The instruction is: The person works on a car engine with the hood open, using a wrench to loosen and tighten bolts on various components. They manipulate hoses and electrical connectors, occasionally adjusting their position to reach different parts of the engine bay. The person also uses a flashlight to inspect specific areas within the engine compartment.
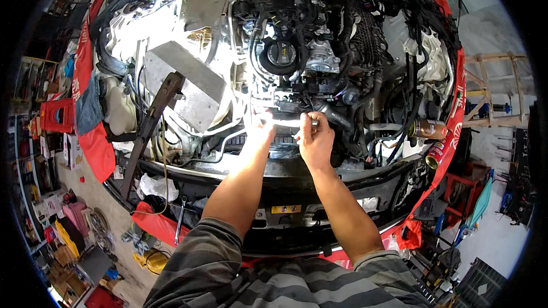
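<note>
Over the front of an open engine bay, both my hands hold a slim, shiny metal rod-shaped tool (287,123) that lies roughly level between them. My left hand (263,128) is closed around its left end, where bright glare washes out the fingers. Thumb and fingers of my right hand (315,141) pinch the other end, and a short metal piece shows at the fingertips. The tool's exact kind is not clear. Just beyond my hands sits the engine (308,88), with a round black oil filler cap (281,53) on top.
A dark metal bar (151,128) slants across the bay's left side beside a grey metal box (191,82). Two spray cans (429,129) lie at the right edge. Red fender covers (97,151) line the sides. A wrench (181,219) rests at the front left.
</note>
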Demonstrator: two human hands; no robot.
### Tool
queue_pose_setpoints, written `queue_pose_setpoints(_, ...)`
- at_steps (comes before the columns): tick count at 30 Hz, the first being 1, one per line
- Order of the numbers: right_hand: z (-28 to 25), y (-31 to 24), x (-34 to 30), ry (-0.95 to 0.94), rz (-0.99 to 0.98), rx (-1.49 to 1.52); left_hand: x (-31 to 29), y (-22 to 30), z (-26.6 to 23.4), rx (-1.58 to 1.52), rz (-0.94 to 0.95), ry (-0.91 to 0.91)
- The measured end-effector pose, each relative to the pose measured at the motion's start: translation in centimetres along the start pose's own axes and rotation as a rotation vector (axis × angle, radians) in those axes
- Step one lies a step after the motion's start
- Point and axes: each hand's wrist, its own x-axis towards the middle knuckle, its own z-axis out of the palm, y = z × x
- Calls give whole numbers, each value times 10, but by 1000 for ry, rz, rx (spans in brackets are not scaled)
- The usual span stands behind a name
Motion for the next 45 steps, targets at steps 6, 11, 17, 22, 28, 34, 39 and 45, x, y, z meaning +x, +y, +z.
queue_pose_setpoints(6, 0, -30, 7, 100, 272, 346, 18, 8, -13, -56, -72, 141)
queue_pose_setpoints(11, -14, -28, 8, 57, 227, 358, 13, -16, 3, 92, -93, 222)
queue_pose_setpoints(17, 7, -65, 7, -90, -94, 152, 58, 21, -48, -103, -225, -39)
queue_pose_setpoints(22, -12, 8, 16, 187, 965, 679, 37, 4, -16, -129, -102, 114)
queue_pose_setpoints(28, 1, -13, 11, 287, 468, 392, 17, -8, -21, 438, 219, -209)
queue_pose_setpoints(34, 5, -80, 14, -90, 90, 57, 75, 43, -80, 914, 642, -281)
queue_pose_setpoints(39, -16, 35, 29, -16, 1190, 434, 26, -8, -13, 24, 150, -78)
queue_pose_setpoints(45, -1, -104, 22, -1, -69, 12, 18, -18, -32, 1516, 1216, -58)
